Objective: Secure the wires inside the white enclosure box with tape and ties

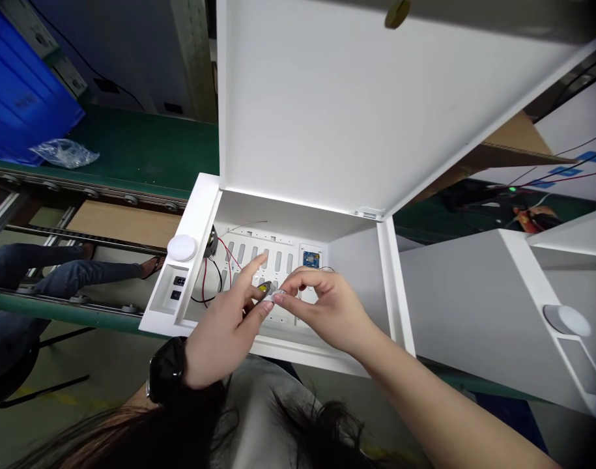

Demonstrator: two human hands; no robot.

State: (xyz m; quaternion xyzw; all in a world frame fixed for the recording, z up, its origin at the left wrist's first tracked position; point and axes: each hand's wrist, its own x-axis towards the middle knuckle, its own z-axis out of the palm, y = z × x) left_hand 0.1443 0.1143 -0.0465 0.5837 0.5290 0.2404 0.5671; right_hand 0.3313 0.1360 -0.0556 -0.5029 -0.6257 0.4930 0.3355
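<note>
Above the inside of an open white metal cabinet [271, 348], my two hands meet at the fingertips. My left hand [224, 332], with a black watch on its wrist, is closed in a pinch with the index finger raised. Between its fingers lies a small yellow-and-dark object [263, 287], whose kind is hidden. From the other side, the thumb and fingers of my right hand [334, 309] pinch a small whitish piece [275, 297] that the left thumb also touches. Below the hands is a slotted white plate [259, 257], with red and black wires [230, 255] at its left.
The raised cabinet lid [366, 98] stands behind. A blue circuit board [311, 259] is inside at right. Another white cabinet [473, 312] stands at right. A blue bin [24, 85] and clear plastic bag [66, 153] rest on the green bench. Another person's legs [83, 270] show at left.
</note>
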